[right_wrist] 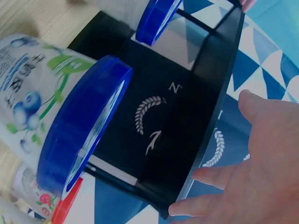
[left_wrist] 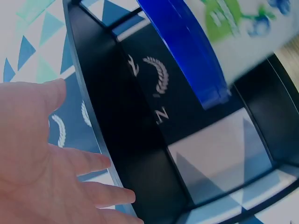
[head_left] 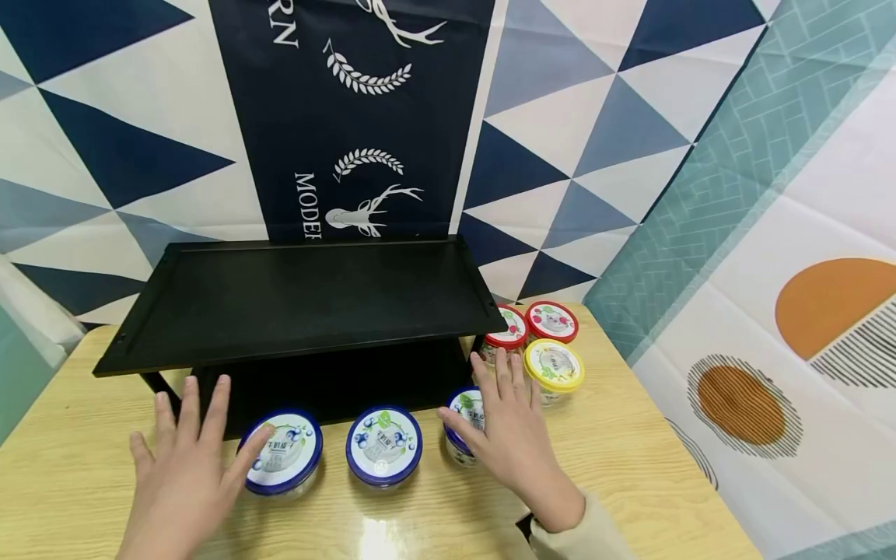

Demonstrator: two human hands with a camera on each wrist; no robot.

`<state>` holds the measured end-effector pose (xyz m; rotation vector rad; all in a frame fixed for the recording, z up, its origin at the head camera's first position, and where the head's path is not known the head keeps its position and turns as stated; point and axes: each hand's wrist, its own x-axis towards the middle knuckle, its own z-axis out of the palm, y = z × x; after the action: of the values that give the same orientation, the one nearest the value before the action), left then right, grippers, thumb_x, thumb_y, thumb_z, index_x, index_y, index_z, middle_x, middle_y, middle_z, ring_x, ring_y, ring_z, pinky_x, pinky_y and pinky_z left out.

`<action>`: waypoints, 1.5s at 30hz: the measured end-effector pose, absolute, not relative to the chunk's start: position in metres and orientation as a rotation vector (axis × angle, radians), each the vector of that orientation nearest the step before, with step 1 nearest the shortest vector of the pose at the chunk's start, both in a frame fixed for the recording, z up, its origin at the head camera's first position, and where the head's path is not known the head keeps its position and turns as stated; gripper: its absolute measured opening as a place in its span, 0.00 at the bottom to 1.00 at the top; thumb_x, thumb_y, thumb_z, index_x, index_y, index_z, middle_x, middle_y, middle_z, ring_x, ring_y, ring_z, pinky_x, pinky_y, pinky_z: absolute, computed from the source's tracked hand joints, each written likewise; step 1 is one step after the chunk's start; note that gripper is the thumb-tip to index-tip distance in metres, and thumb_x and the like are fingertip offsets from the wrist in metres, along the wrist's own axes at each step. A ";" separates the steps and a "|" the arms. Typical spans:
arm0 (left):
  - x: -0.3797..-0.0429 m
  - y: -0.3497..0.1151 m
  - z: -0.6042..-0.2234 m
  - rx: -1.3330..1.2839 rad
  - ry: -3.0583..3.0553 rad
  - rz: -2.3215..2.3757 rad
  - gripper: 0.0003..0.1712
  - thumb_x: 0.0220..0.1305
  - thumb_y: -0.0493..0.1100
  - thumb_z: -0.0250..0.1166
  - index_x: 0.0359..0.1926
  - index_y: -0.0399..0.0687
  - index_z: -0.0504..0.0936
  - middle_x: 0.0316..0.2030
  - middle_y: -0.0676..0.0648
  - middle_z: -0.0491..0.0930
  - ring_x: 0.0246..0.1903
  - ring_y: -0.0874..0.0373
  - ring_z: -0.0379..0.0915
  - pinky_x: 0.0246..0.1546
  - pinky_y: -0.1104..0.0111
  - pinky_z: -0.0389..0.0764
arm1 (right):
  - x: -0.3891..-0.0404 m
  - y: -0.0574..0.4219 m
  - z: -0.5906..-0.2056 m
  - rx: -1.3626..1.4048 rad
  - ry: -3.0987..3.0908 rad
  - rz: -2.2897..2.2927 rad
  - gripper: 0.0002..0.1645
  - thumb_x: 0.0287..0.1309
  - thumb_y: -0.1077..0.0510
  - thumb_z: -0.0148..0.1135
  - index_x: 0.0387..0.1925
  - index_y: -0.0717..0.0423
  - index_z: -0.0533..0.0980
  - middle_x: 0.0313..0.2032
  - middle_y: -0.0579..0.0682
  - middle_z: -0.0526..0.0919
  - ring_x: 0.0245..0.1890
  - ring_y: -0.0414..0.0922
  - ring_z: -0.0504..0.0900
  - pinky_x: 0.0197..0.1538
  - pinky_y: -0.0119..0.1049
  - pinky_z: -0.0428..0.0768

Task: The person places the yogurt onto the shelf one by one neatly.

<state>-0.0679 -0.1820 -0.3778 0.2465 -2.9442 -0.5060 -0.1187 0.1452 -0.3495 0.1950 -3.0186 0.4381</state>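
Three clear plastic jars with blue lids and blueberry labels stand in a row before a black two-level rack (head_left: 315,299): a left jar (head_left: 283,451), a middle jar (head_left: 383,447) and a right jar (head_left: 462,447). My left hand (head_left: 185,467), fingers spread, is beside the left jar, its thumb overlapping the lid from above. In the left wrist view a gap shows between that hand (left_wrist: 46,163) and the blue lid (left_wrist: 187,51). My right hand (head_left: 511,435) spreads its fingers over part of the right jar. Both palms look bare.
Right of the rack stand two red-lidded jars (head_left: 551,320) and a yellow-lidded jar (head_left: 554,365). All sit on a light wooden table (head_left: 392,521). A patterned cloth (head_left: 553,140) hangs behind, and another cloth (head_left: 791,350) borders the right side.
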 end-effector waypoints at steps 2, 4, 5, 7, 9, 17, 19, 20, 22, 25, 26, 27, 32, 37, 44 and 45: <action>-0.067 -0.190 -0.379 0.274 -2.943 -0.526 0.53 0.62 0.72 0.43 0.73 0.44 0.37 0.69 0.26 0.30 0.65 0.28 0.13 0.55 0.26 0.25 | -0.119 0.149 -0.350 0.201 -3.014 0.428 0.58 0.47 0.21 0.51 0.72 0.44 0.50 0.73 0.57 0.43 0.73 0.59 0.38 0.69 0.67 0.46; -0.066 -0.197 -0.380 0.297 -2.945 -0.553 0.53 0.63 0.72 0.43 0.73 0.42 0.36 0.68 0.26 0.29 0.65 0.28 0.13 0.55 0.25 0.25 | -0.119 0.153 -0.351 0.203 -3.004 0.415 0.60 0.44 0.21 0.54 0.72 0.45 0.50 0.73 0.58 0.44 0.73 0.59 0.40 0.68 0.67 0.48; -0.066 -0.201 -0.380 0.309 -2.949 -0.569 0.53 0.63 0.72 0.42 0.73 0.41 0.36 0.68 0.25 0.29 0.64 0.28 0.12 0.55 0.25 0.25 | -0.119 0.155 -0.351 0.201 -3.001 0.410 0.61 0.42 0.21 0.55 0.72 0.45 0.50 0.73 0.58 0.45 0.73 0.59 0.41 0.68 0.67 0.49; -0.066 -0.208 -0.381 0.335 -2.952 -0.593 0.53 0.64 0.72 0.42 0.72 0.40 0.35 0.68 0.24 0.28 0.64 0.27 0.12 0.55 0.25 0.26 | -0.119 0.159 -0.353 0.195 -2.997 0.401 0.62 0.40 0.20 0.56 0.72 0.46 0.51 0.72 0.58 0.47 0.72 0.59 0.43 0.68 0.67 0.51; -0.066 -0.216 -0.382 0.370 -2.949 -0.604 0.54 0.64 0.72 0.41 0.72 0.39 0.34 0.67 0.24 0.28 0.64 0.26 0.13 0.56 0.26 0.28 | -0.119 0.162 -0.355 0.190 -2.990 0.395 0.63 0.39 0.19 0.56 0.71 0.46 0.52 0.72 0.59 0.49 0.72 0.60 0.46 0.67 0.67 0.53; -0.069 -0.249 -0.390 0.467 -2.896 -0.595 0.54 0.66 0.69 0.41 0.70 0.32 0.33 0.66 0.21 0.33 0.64 0.23 0.22 0.57 0.27 0.42 | -0.121 0.175 -0.363 0.198 -2.986 0.444 0.64 0.36 0.19 0.58 0.71 0.45 0.53 0.71 0.60 0.52 0.70 0.61 0.52 0.64 0.68 0.58; -0.069 -0.257 -0.393 0.487 -2.862 -0.608 0.53 0.67 0.68 0.42 0.70 0.29 0.34 0.66 0.21 0.33 0.64 0.23 0.24 0.59 0.28 0.42 | -0.121 0.178 -0.366 0.188 -2.999 0.457 0.65 0.35 0.20 0.60 0.71 0.46 0.53 0.71 0.60 0.52 0.70 0.61 0.53 0.63 0.68 0.59; -0.069 -0.261 -0.393 0.498 -2.842 -0.620 0.53 0.67 0.67 0.42 0.70 0.28 0.35 0.66 0.21 0.34 0.65 0.23 0.24 0.60 0.29 0.42 | -0.121 0.180 -0.367 0.184 -3.004 0.461 0.65 0.35 0.21 0.61 0.71 0.46 0.53 0.71 0.60 0.52 0.70 0.61 0.53 0.63 0.68 0.60; -0.069 -0.266 -0.393 0.527 -2.801 -0.649 0.52 0.68 0.66 0.42 0.69 0.28 0.35 0.66 0.21 0.34 0.66 0.24 0.26 0.63 0.32 0.40 | -0.121 0.183 -0.370 0.175 -3.018 0.459 0.66 0.33 0.21 0.63 0.71 0.47 0.52 0.71 0.60 0.52 0.69 0.61 0.54 0.63 0.67 0.61; -0.070 -0.275 -0.396 0.536 -2.727 -0.712 0.50 0.69 0.62 0.45 0.69 0.27 0.37 0.67 0.21 0.37 0.67 0.26 0.32 0.66 0.36 0.40 | -0.121 0.186 -0.374 0.166 -3.032 0.458 0.68 0.30 0.21 0.64 0.71 0.46 0.52 0.70 0.60 0.54 0.69 0.61 0.55 0.63 0.67 0.62; -0.071 -0.278 -0.396 0.542 -2.703 -0.739 0.49 0.69 0.61 0.46 0.70 0.28 0.37 0.67 0.22 0.38 0.67 0.26 0.34 0.66 0.36 0.41 | -0.122 0.187 -0.375 0.162 -3.035 0.463 0.69 0.30 0.21 0.65 0.71 0.46 0.52 0.70 0.60 0.54 0.69 0.61 0.55 0.63 0.67 0.62; -0.072 -0.280 -0.397 0.546 -2.683 -0.764 0.48 0.69 0.61 0.46 0.70 0.28 0.38 0.67 0.22 0.39 0.66 0.26 0.36 0.66 0.36 0.43 | -0.122 0.188 -0.376 0.157 -3.038 0.471 0.69 0.29 0.20 0.65 0.71 0.47 0.53 0.70 0.60 0.54 0.69 0.61 0.55 0.62 0.67 0.63; -0.080 -0.286 -0.400 0.611 -2.617 -0.893 0.47 0.68 0.58 0.49 0.71 0.31 0.40 0.68 0.24 0.42 0.66 0.28 0.39 0.63 0.35 0.50 | -0.123 0.192 -0.382 0.141 -3.052 0.513 0.71 0.27 0.20 0.66 0.71 0.48 0.52 0.70 0.61 0.54 0.69 0.61 0.56 0.61 0.66 0.65; -0.088 -0.289 -0.401 0.663 -2.530 -1.024 0.45 0.67 0.54 0.52 0.71 0.34 0.42 0.69 0.27 0.45 0.67 0.30 0.43 0.61 0.36 0.55 | -0.124 0.196 -0.390 0.124 -3.075 0.597 0.74 0.25 0.20 0.66 0.71 0.50 0.51 0.71 0.61 0.51 0.69 0.62 0.56 0.61 0.66 0.66; -0.098 -0.293 -0.407 0.767 -2.381 -1.236 0.45 0.65 0.53 0.56 0.73 0.43 0.44 0.72 0.37 0.45 0.70 0.38 0.45 0.67 0.44 0.57 | -0.127 0.198 -0.400 0.090 -3.086 0.700 0.75 0.25 0.23 0.69 0.72 0.53 0.49 0.69 0.61 0.57 0.67 0.62 0.60 0.60 0.65 0.67; -0.100 -0.293 -0.408 0.779 -2.376 -1.253 0.45 0.65 0.54 0.56 0.73 0.44 0.43 0.72 0.38 0.45 0.70 0.39 0.44 0.67 0.45 0.57 | -0.128 0.198 -0.401 0.087 -3.086 0.708 0.76 0.25 0.23 0.69 0.72 0.53 0.49 0.69 0.61 0.57 0.67 0.62 0.60 0.60 0.65 0.67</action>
<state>-0.1000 -0.2929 -0.4078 0.7788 -2.3757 -1.2530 -0.1277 0.1984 -0.4007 0.0865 -3.0863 0.7085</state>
